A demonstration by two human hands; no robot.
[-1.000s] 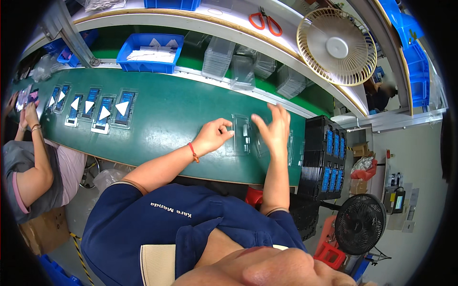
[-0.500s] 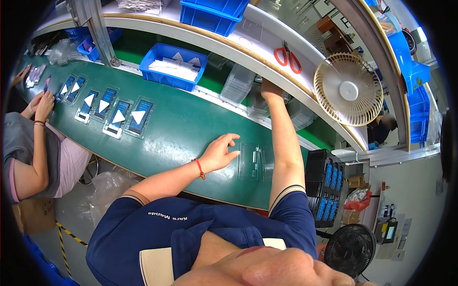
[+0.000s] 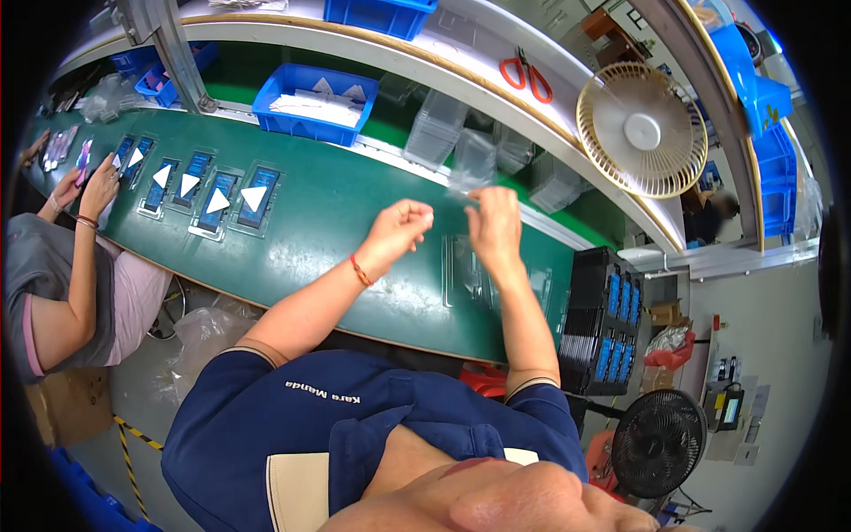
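Observation:
My right hand [image 3: 496, 229] is over the bench near the shelf, fingers bent, pinching the lower edge of a clear plastic tray [image 3: 472, 162]. To its left hovers my left hand [image 3: 396, 238], its fingers curled toward the thumb; whether anything small is between them I cannot make out. Another clear plastic tray [image 3: 459, 270] lies on the bench below the hands, partly covered by my right forearm. Stacks of clear trays [image 3: 434, 127] stand under the shelf behind my right hand.
Several blue-screened phones with white triangles [image 3: 257, 197] lie in clear trays at left. A blue bin [image 3: 301, 124] holds white papers. Red-handled scissors [image 3: 526, 74] and a small fan [image 3: 642, 131] are on the shelf. Black trays [image 3: 607, 324] stack at right. A co-worker's hands [image 3: 99, 184] work at far left.
My right hand has come back from under the shelf with a clear tray. My left hand has risen toward the shelf and its fingers have curled in.

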